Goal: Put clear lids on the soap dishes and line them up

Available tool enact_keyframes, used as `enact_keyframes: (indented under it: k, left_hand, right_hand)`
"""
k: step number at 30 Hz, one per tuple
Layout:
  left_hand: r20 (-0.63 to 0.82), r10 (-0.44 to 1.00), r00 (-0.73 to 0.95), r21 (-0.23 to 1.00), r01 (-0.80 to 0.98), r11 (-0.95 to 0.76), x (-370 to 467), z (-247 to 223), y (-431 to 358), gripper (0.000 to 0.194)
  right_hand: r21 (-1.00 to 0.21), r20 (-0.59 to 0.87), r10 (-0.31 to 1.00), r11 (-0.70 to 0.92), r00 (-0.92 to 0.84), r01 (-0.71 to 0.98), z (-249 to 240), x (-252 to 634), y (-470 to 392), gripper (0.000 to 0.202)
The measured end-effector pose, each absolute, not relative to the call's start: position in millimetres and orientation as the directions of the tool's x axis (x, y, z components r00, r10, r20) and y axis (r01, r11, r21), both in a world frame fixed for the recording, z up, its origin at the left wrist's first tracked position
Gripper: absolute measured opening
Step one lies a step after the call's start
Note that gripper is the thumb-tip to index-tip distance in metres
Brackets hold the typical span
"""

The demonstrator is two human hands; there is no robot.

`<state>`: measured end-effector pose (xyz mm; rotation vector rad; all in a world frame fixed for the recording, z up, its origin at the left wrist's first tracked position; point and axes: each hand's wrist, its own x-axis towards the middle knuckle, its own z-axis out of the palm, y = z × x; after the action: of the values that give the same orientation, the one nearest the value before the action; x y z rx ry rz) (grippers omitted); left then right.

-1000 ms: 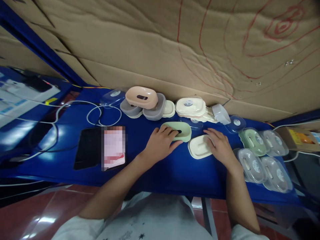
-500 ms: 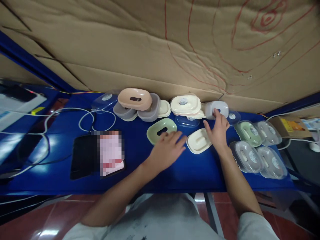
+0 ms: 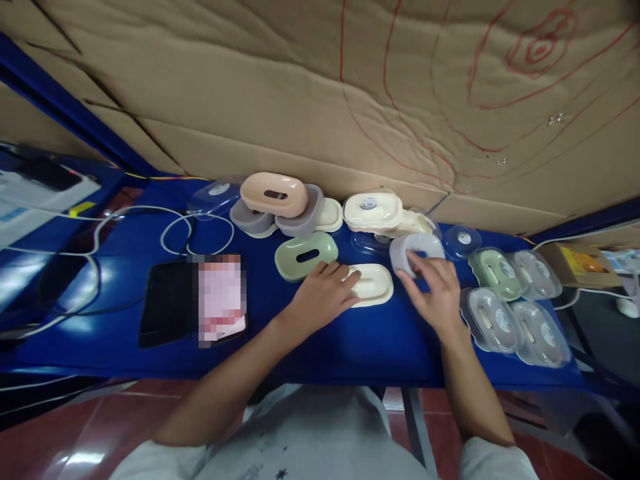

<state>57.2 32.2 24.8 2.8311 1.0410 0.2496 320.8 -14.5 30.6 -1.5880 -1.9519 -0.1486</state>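
Note:
My left hand is closed on the left end of a shallow cream oval soap dish tray, thumb at its near edge and fingers over the top. Just beyond that hand lies a green soap dish with a slot in its floor. With thumb and fingers, my right hand grips a pale grey oval soap dish, tilted a little. Its slot shows dark blue. Whether the grey dish still touches the table cannot be told.
Along the cardboard wall stand a peach soap dish, grey dishes and a cream lidded one. Several dishes in clear covers lie at the right. A black tablet and white cables are at the left.
My right hand has drawn the grey dish off the back row toward me. My left hand has taken hold of the cream tray, which now lies farther left. The green dish has also shifted left.

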Motion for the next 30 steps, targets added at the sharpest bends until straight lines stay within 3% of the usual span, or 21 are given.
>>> enact_keyframes:
  k: [6, 9, 13, 18, 24, 27, 30]
  left_hand:
    - [0.106, 0.706, 0.7, 0.451, 0.599, -0.662, 48.0, 21.2, 32.9, 0.086]
    - [0.097, 0.748, 0.657, 0.478, 0.628, -0.613, 48.2, 20.4, 33.1, 0.105]
    - [0.094, 0.75, 0.655, 0.448, 0.645, -0.62, 51.7, 23.4, 32.4, 0.117]
    - [0.139, 0.693, 0.708, 0.384, 0.606, -0.696, 52.7, 22.8, 32.3, 0.108]
    - [0.283, 0.576, 0.767, 0.341, 0.48, -0.808, 56.0, 19.2, 34.2, 0.094]
    - [0.343, 0.547, 0.763, 0.376, 0.422, -0.825, 58.8, 16.8, 33.5, 0.074]
    - [0.409, 0.602, 0.685, 0.505, 0.379, -0.775, 61.9, 14.1, 29.6, 0.05]
  right_hand:
    - [-0.374, 0.374, 0.866, 0.469, -0.332, 0.8, 24.2, 287.2, -19.4, 0.046]
    - [-0.369, 0.224, 0.88, 0.473, -0.418, 0.8, 24.7, 302.0, -18.2, 0.05]
    - [-0.303, 0.073, 0.927, 0.373, -0.369, 0.877, 21.9, 330.7, -16.7, 0.056]
    - [-0.258, 0.076, 0.923, 0.384, -0.378, 0.886, 12.8, 334.2, -9.8, 0.038]
    - [-0.096, 0.309, 0.873, 0.424, -0.378, 0.901, 12.9, 326.2, -8.1, 0.024]
    - [-0.05, 0.442, 0.788, 0.498, -0.428, 0.866, 16.9, 322.8, -9.0, 0.016]
    - [-0.051, 0.499, 0.75, 0.526, -0.435, 0.849, 21.2, 318.2, -10.3, 0.013]
